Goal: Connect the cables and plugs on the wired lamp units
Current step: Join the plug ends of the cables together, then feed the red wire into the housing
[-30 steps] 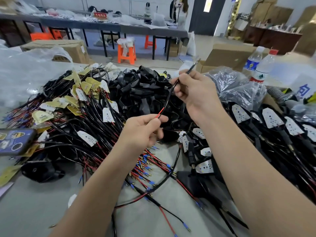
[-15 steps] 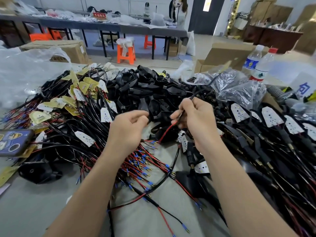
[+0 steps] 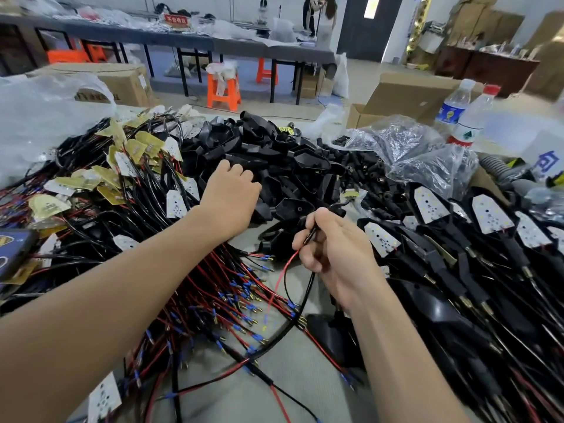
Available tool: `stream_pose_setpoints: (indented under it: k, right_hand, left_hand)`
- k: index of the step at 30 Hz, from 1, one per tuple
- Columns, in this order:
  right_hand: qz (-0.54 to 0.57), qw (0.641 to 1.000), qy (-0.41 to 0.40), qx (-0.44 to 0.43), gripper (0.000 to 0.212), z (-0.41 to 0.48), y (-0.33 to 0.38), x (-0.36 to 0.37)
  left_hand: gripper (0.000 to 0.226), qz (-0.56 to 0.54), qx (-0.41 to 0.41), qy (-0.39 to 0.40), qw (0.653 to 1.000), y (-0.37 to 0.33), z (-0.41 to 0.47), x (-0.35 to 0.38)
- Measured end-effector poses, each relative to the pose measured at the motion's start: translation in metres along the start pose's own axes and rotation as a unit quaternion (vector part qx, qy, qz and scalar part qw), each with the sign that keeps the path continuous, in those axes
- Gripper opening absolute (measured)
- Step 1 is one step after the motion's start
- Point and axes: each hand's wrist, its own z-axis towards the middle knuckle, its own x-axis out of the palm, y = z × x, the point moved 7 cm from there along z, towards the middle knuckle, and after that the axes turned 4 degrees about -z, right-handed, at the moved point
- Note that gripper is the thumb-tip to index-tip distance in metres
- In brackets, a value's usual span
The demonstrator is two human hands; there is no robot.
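My right hand pinches a black cable whose red wire hangs down toward the table. My left hand reaches forward onto the heap of black plastic lamp housings; its fingertips are on a housing, and whether they curl round it is hidden. Left of my arms lies a tangle of black and red wires with blue-sleeved terminals and white and yellow LED boards. On the right lie assembled lamp units with white LED boards in black housings.
A phone lies at the left edge. Clear plastic bags and two water bottles stand at the back right, cardboard boxes behind. A big plastic sheet covers the far left. Bare grey table shows near me.
My left hand let go of the red wire end and moved forward onto the housing heap. My right hand came down and toward me with the cable.
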Motion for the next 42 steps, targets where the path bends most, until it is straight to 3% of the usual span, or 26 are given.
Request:
stream_pose_setpoints:
  k: [2,4,5,6,7,9,10,11,12,13,18,22,25,29,34,37,42]
  right_hand:
    - [0.013,1.000,0.021,-0.014,0.019,-0.002,0.002,-0.004]
    - [0.021,0.999,0.035,-0.032,0.028,-0.003,0.004,-0.006]
    - [0.004,0.999,0.033,-0.037,0.032,-0.004,0.005,-0.007]
    - [-0.022,0.998,0.031,-0.041,0.033,-0.005,0.005,-0.007]
    - [-0.044,0.998,0.033,-0.043,0.033,-0.006,0.005,-0.006]
    - [-0.039,0.997,0.057,-0.041,0.031,-0.009,0.005,0.002]
    - [-0.026,0.996,0.069,-0.042,0.028,-0.010,0.007,0.005]
    - [-0.015,0.996,0.080,-0.045,0.026,-0.012,0.008,0.008]
    - [-0.008,0.995,0.083,-0.051,0.024,-0.014,0.010,0.010]
    - [-0.003,0.995,0.082,-0.057,0.023,-0.015,0.013,0.009]
    - [-0.016,0.995,0.062,-0.070,0.018,-0.020,0.017,0.012]
    - [-0.076,0.993,0.023,-0.092,0.016,-0.021,0.020,0.009]
    - [-0.073,0.993,0.007,-0.095,0.015,-0.022,0.021,0.008]
    - [-0.017,0.996,0.008,-0.086,0.014,-0.024,0.020,0.011]
    - [0.044,0.992,-0.032,-0.116,0.022,-0.025,0.024,0.006]
    - [0.025,0.993,-0.028,-0.108,0.018,-0.025,0.021,0.008]
    - [-0.023,0.994,0.043,-0.096,0.016,-0.026,0.013,0.025]
  left_hand:
    - [0.034,-0.027,-0.017,0.008,0.999,0.004,0.000,-0.002]
    - [0.039,-0.102,-0.056,-0.006,0.993,0.013,-0.006,-0.009]
    - [0.043,-0.176,-0.084,-0.025,0.980,0.018,-0.012,-0.015]
    - [0.045,-0.296,-0.117,-0.044,0.947,0.023,-0.021,-0.020]
    - [0.046,-0.458,-0.147,-0.044,0.876,0.025,-0.032,-0.021]
    - [0.043,-0.763,-0.140,0.020,0.631,0.009,-0.052,-0.018]
    - [0.040,-0.846,-0.120,0.059,0.515,-0.003,-0.061,-0.019]
    - [0.039,-0.896,-0.104,0.089,0.422,-0.011,-0.074,-0.019]
    - [0.041,-0.920,-0.095,0.107,0.366,-0.016,-0.086,-0.020]
    - [0.044,-0.927,-0.087,0.119,0.346,-0.019,-0.095,-0.020]
    - [0.060,-0.917,-0.074,0.135,0.367,-0.021,-0.122,-0.009]
    - [0.037,-0.891,-0.057,0.100,0.438,-0.019,-0.126,-0.002]
    - [0.027,-0.879,-0.032,0.077,0.469,-0.025,-0.127,0.000]
    - [0.029,-0.886,-0.009,0.088,0.456,-0.040,-0.126,-0.002]
    - [0.037,-0.873,-0.011,0.131,0.469,-0.045,-0.128,0.003]
    - [0.037,-0.881,-0.015,0.125,0.456,-0.042,-0.128,0.002]
    - [0.029,-0.870,-0.025,0.103,0.481,-0.041,-0.127,0.003]
